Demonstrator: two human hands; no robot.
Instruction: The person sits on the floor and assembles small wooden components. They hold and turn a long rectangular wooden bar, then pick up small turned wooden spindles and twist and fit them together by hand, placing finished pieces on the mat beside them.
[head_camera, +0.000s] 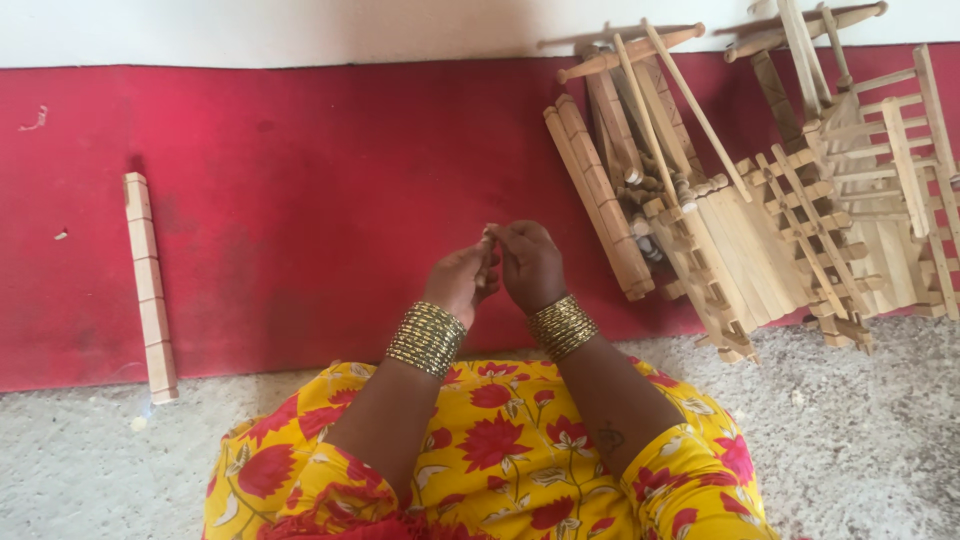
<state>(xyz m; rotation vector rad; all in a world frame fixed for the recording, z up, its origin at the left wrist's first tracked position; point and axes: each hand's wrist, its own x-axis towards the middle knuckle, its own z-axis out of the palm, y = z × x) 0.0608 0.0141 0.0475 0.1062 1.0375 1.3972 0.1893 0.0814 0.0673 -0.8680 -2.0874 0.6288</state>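
My left hand & right hand meet over the red mat, fingertips pinched on a small piece, too small to ID. Wooden strip lies far left; wooden frame pile beyond, right.

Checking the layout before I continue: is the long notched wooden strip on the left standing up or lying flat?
Lying flat. The wooden strip rests lengthwise on the red mat, its near end reaching the mat's edge.

Notched stick lies left, wooden pile right, on mat.
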